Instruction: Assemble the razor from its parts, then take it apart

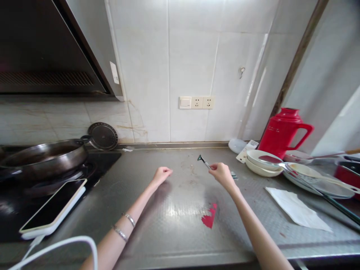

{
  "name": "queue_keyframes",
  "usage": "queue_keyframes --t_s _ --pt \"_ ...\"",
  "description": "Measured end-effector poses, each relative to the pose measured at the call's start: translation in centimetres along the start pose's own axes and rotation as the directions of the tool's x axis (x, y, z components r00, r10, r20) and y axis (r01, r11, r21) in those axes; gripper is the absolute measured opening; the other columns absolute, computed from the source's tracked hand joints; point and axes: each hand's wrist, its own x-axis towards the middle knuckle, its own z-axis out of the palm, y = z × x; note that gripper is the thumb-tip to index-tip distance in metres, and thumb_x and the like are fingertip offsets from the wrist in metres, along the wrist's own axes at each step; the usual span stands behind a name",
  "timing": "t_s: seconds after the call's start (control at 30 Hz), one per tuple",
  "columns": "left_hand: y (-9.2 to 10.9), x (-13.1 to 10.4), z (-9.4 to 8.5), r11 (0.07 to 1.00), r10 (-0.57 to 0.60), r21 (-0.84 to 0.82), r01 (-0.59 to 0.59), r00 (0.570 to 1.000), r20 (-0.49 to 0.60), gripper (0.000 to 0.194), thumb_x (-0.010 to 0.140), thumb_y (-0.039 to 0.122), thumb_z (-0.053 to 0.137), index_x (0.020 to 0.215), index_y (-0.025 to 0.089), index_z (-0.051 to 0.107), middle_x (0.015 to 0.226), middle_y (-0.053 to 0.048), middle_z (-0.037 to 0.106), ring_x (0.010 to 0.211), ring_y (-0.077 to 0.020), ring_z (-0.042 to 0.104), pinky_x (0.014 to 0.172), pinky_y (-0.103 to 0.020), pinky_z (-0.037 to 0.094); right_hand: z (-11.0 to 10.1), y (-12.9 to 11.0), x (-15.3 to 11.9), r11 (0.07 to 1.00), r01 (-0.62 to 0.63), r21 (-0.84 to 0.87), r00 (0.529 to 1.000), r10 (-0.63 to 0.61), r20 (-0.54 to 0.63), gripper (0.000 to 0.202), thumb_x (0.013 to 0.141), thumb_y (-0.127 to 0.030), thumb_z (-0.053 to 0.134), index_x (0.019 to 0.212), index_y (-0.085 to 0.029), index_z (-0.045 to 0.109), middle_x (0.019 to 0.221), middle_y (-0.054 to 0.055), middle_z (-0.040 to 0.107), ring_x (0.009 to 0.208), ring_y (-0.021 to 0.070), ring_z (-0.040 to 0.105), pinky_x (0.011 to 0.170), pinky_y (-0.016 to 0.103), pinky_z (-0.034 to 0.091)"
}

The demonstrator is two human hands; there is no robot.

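My right hand (pixel 222 174) pinches the handle of a small razor (pixel 204 162), whose dark head points up and to the left over the steel counter (pixel 180 195). To its left, my left hand (pixel 162 175) hovers above the counter with its fingers curled together; whether anything small is between them cannot be made out. Two silver bracelets circle the left wrist. Nearer me, between the forearms, a torn red scrap (pixel 209 218) lies on the counter. A small dark green and white item (pixel 233 175) lies partly hidden behind my right hand.
On the left, a pan (pixel 47 159) sits on the black stove, and a phone (pixel 53 206) with a white cable lies at its edge. At the right are a red thermos (pixel 284 131), stacked white bowls (pixel 263 170), a plate with utensils, and a white tissue (pixel 298 210).
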Motion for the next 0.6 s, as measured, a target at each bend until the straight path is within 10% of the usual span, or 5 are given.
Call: queue_keyframes --t_s 0.17,0.6 --pt "5.5 -1.1 2.7 0.987 0.067 -0.159 -0.029 0.969 0.238 0.031 0.069 0.04 0.053 0.061 0.012 0.063 0.054 -0.003 0.059 0.05 -0.0106 0.049 0.05 -0.022 0.036 0.7 -4.6 -2.2 0.99 0.137 0.029 0.988 -0.134 -0.071 0.024 0.068 -0.02 0.051 0.084 -0.016 0.068 0.079 0.007 0.065 0.074 0.0173 0.058 0.064 0.021 0.037" --pt "7.8 -2.4 4.2 0.986 0.096 -0.148 -0.083 0.992 0.079 0.043 0.071 0.05 0.049 0.048 0.013 0.055 0.042 0.001 0.049 0.041 -0.0086 0.041 0.043 -0.022 0.028 2.1 -9.1 -6.1 0.96 0.277 -0.043 0.955 -0.28 -0.097 0.02 0.082 -0.023 0.046 0.093 -0.017 0.06 0.088 0.008 0.056 0.081 0.0182 0.054 0.069 0.024 0.038"
